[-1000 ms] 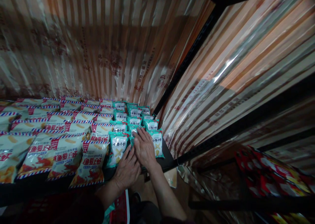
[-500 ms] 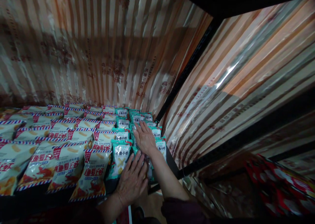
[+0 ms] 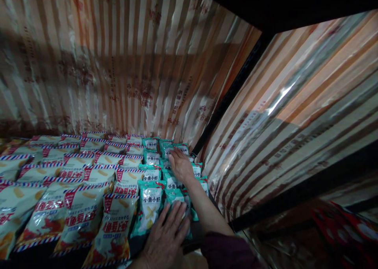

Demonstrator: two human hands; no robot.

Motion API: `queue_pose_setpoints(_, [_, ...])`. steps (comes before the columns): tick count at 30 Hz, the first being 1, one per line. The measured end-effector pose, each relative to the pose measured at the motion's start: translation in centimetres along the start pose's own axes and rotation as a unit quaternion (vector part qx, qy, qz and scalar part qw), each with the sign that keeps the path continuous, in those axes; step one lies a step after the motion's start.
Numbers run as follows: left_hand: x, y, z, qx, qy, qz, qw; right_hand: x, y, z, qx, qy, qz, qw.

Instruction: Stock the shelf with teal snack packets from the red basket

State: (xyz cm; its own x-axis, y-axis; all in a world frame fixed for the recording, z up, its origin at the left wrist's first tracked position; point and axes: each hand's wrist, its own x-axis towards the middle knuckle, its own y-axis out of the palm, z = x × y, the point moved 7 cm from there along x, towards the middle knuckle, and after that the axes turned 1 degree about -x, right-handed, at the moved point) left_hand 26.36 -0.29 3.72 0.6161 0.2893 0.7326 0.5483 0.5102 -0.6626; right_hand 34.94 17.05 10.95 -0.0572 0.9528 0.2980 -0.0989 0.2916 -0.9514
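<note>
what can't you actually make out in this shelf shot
Head view, teal bags under the right hand: the hand covers them, so whether its fingers pinch one is hidden.
Left hand: its wrist is cut off by the bottom edge, and the bag beneath it is mostly covered.
Red packets at lower right: dark and blurred, print unreadable.
Red-and-white bags: the leftmost ones are cut off by the frame edge.

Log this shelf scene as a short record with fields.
Place: dark shelf backed by striped foil
Left hand: open, flat on a front teal bag
Right hand: open, palm down on back teal bags
Beside them: rows of red-and-white bags
Grip: neither hand is closed on a bag
</note>
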Motion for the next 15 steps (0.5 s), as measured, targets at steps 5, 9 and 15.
queue_pose_setpoints(5, [0.0, 0.2, 0.1, -0.009, 0.002, -0.095, 0.995, 2.4, 0.7, -0.8, -0.013, 0.021, -0.002, 1.000])
queue_pose_setpoints(9, [-0.1, 0.7, 0.0, -0.004, 0.004, -0.130, 0.992, 3.4, 1.5, -1.2, -0.022, 0.027, 0.005, 0.999])
queue_pose_setpoints(15, [-0.1, 0.5, 0.2, -0.018, 0.013, -0.073, 0.997, 3.9, 2.6, -1.1, -0.030, 0.030, 0.030, 0.999])
